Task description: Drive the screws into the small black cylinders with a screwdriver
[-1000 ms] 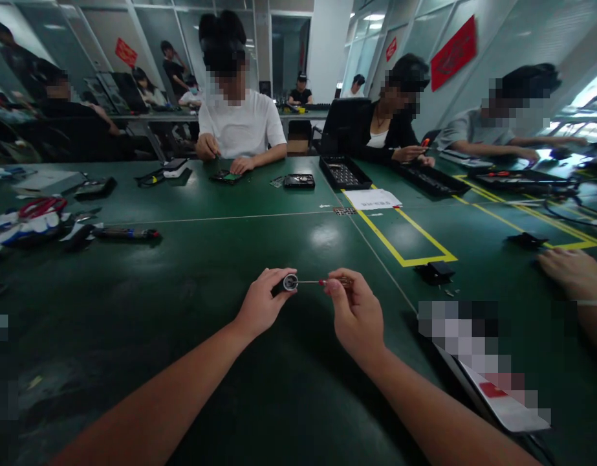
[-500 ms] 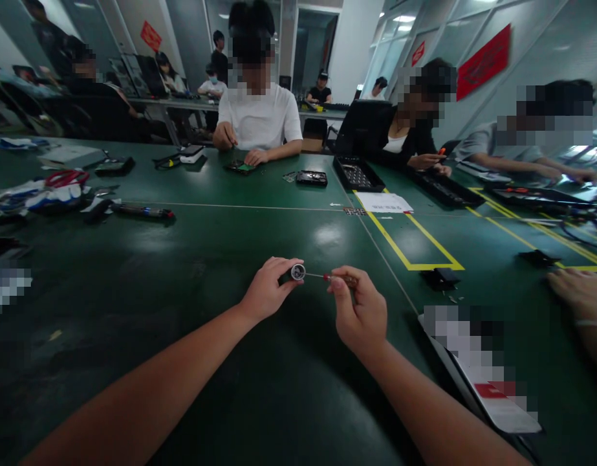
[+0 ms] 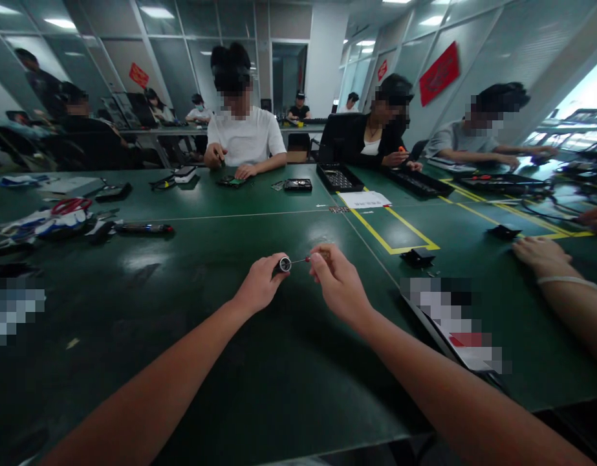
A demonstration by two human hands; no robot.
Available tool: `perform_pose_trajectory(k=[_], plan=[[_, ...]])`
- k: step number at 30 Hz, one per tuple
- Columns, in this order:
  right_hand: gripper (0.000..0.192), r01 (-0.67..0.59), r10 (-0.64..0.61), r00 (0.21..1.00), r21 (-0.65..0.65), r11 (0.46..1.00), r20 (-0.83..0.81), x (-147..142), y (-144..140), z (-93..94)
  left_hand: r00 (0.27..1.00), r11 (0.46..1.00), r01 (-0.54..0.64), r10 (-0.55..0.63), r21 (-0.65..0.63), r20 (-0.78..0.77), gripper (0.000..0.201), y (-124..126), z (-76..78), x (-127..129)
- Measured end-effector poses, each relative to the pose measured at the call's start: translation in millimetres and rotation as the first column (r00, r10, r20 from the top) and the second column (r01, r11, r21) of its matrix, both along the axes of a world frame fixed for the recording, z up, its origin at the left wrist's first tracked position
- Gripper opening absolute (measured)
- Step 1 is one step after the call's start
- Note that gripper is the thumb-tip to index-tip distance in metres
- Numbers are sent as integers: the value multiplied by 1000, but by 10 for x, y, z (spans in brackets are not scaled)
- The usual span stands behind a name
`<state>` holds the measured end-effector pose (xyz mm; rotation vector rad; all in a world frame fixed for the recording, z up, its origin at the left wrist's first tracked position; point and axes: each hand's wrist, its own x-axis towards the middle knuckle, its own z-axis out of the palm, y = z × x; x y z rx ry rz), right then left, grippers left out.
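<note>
- Left hand (image 3: 258, 291) pinches a small round metal-faced part (image 3: 284, 264), fingers closed round its dark body, shiny face turned toward the right hand.
- Right hand (image 3: 340, 285) closed on a small screwdriver (image 3: 312, 258), red collar showing, thin shaft pointing at the round part's face; tip looks at or just touching it, too small to tell.
- Both held in the air just above the green bench (image 3: 220, 336), between the two hands, nothing resting on the surface.
- Judgement: step is working the tip into the part's face. Keep the shaft square to the face, part held still, light twist from the fingertips only.
- Risk: tip slipping off, or a tiny screw dropping onto the dark bench.
- Another person's hand (image 3: 541, 255) lies on the bench well apart to the right; black clip (image 3: 416, 257) near the yellow tape (image 3: 400, 236).
</note>
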<state>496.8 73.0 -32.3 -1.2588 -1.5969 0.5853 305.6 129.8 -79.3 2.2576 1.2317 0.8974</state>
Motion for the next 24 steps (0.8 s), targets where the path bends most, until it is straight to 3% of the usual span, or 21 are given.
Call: perform_pose_trajectory(k=[4,11,14,20,24], plan=[[42,70,-70,997,2,998,-29,-105,32,36,999,999,-36,35,-16,-33,27,-108,-43,-41],[28,45,-63,991,144,989,119,-120,8,-122,999,999,-42,42,-14,-12,25,-87,-126,-105],[26,-7,-13,990,140,990,139,-80,-12,-178,999,999,-37,38,-38,13,24,-57,-135,-127],[30,52,-64,992,118,992,106,-34,19,-169,997,997,60,-59,-45,41,22,-70,-125,-131],[28,40,-56,991,135,990,119,-9,34,-181,998,998,39,-38,-40,41,21,-81,-113,-122]])
